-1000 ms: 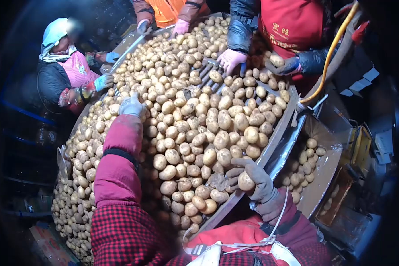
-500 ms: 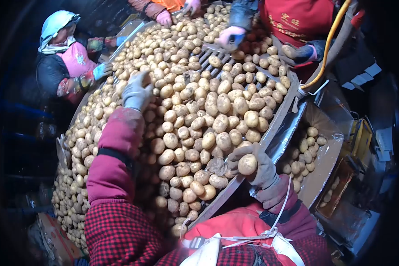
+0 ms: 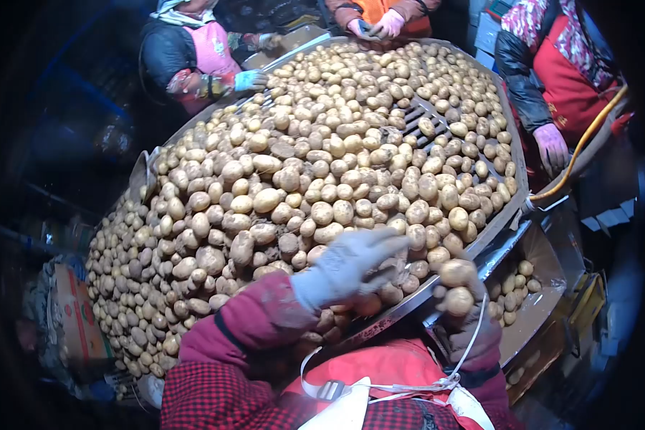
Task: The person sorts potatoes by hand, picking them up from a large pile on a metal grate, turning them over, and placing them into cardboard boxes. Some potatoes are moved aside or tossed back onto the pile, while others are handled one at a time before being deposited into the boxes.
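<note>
My left hand [image 3: 347, 269], in a grey work glove, reaches across the near edge of a big heap of potatoes [image 3: 294, 179]. Its fingers are stretched out and apart above the potatoes at the rim, with nothing seen in them. Beside the table's rim, my right hand [image 3: 473, 330], in a dirty glove, is closed on potatoes. Two of them show, an upper potato [image 3: 453, 272] and a lower potato [image 3: 458, 302]; much of that hand is in shadow. Brown soil clings to many potatoes in the heap.
A metal rim [image 3: 509, 215] borders the sorting table, and slats [image 3: 423, 122] show through the heap. At right stands a lined carton [image 3: 541, 265] with potatoes. Co-workers stand around: one at upper left [image 3: 211, 50], one at the back [image 3: 380, 14], one at right [image 3: 562, 79] by a yellow hose [image 3: 588, 147].
My left hand has moved from the heap's middle toward the near rim, close to my right hand. A second potato now shows in my right hand. The co-worker at right has drawn back from the heap.
</note>
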`<act>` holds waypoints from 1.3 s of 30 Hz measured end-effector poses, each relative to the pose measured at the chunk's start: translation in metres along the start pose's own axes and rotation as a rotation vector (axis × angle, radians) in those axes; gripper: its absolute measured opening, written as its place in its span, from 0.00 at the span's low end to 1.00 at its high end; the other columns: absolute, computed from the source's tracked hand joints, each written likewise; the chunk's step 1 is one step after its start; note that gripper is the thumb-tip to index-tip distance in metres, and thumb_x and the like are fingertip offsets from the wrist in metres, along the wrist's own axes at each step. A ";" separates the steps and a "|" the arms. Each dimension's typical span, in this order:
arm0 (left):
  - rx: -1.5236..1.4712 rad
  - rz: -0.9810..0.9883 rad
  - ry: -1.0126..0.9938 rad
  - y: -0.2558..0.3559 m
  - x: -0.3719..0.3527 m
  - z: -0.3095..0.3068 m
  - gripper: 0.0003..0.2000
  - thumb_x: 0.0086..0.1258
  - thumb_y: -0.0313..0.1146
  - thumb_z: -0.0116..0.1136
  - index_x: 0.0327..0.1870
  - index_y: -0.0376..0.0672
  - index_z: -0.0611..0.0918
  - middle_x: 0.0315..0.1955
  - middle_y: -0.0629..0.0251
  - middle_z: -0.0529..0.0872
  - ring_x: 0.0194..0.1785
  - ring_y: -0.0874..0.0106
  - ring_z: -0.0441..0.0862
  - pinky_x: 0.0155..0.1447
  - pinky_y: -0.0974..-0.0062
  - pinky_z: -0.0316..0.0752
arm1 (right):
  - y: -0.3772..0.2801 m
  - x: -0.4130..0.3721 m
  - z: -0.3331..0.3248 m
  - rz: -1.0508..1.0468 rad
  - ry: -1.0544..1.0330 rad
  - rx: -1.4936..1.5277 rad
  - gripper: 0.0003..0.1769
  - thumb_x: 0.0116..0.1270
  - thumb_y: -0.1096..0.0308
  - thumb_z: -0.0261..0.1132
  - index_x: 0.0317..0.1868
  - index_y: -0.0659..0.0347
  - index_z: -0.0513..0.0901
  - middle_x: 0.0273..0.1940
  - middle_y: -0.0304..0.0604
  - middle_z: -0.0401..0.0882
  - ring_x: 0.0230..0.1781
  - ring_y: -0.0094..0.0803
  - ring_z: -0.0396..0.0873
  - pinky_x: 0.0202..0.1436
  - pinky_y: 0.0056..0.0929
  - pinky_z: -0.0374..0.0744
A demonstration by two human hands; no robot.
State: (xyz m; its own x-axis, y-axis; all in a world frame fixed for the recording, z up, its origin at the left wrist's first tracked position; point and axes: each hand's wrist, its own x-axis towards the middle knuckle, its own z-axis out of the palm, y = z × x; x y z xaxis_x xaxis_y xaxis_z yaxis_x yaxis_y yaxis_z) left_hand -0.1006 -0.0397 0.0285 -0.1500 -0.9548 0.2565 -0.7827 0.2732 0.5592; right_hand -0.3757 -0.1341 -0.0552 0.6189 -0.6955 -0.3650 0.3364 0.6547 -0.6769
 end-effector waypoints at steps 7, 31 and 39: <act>0.597 -0.345 0.227 -0.053 -0.070 -0.111 0.22 0.72 0.40 0.66 0.66 0.46 0.82 0.57 0.50 0.87 0.60 0.51 0.84 0.66 0.55 0.78 | -0.012 -0.051 -0.137 -0.100 0.278 -0.057 0.37 0.79 0.52 0.64 0.81 0.55 0.64 0.62 0.51 0.82 0.42 0.32 0.86 0.42 0.29 0.90; 0.133 -0.262 -0.082 -0.039 -0.002 -0.085 0.34 0.68 0.48 0.72 0.71 0.39 0.78 0.53 0.45 0.88 0.57 0.49 0.86 0.63 0.56 0.79 | 0.012 0.025 0.036 -0.041 -0.327 0.051 0.46 0.80 0.43 0.61 0.87 0.52 0.51 0.77 0.62 0.64 0.66 0.53 0.80 0.60 0.44 0.89; 0.549 -0.578 0.053 -0.001 -0.117 -0.110 0.46 0.56 0.58 0.77 0.75 0.42 0.75 0.72 0.44 0.73 0.74 0.46 0.71 0.76 0.48 0.65 | 0.035 0.049 0.059 0.330 -0.285 -0.021 0.29 0.83 0.51 0.57 0.75 0.60 0.70 0.52 0.46 0.81 0.40 0.31 0.82 0.38 0.30 0.81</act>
State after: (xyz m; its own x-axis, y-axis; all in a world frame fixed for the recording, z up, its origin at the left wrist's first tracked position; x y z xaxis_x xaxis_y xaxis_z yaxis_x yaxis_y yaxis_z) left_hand -0.0161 0.0844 0.0846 0.3882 -0.9172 0.0897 -0.9157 -0.3728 0.1501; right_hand -0.2914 -0.1278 -0.0590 0.8632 -0.3381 -0.3750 0.0749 0.8202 -0.5672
